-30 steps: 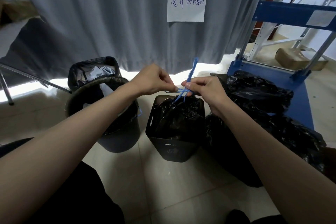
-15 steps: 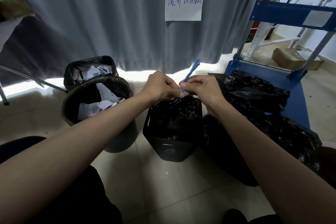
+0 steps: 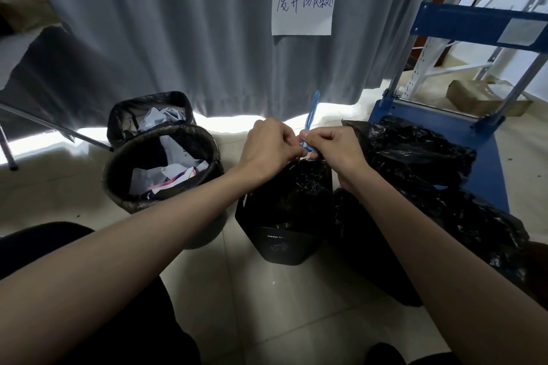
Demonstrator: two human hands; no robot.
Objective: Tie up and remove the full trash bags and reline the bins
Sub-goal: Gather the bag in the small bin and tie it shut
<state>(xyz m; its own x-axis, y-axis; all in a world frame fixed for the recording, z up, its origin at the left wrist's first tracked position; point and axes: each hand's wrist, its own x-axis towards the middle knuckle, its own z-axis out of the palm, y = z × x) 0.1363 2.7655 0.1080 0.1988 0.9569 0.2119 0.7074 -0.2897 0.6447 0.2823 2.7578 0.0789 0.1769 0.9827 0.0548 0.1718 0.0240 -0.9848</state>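
A: Head view: the left hand (image 3: 271,147) and right hand (image 3: 332,147) had closed in from a second before, both pinching the blue drawstring (image 3: 310,127) above the black bag (image 3: 299,184) in the square bin (image 3: 284,243).

B: Knot probably cinching; fingers hid it. Bag not lifted yet.

One wide-angle head view looks forward and down. It sits close above the hands (image 3: 299,148), facing the curtain (image 3: 178,24).
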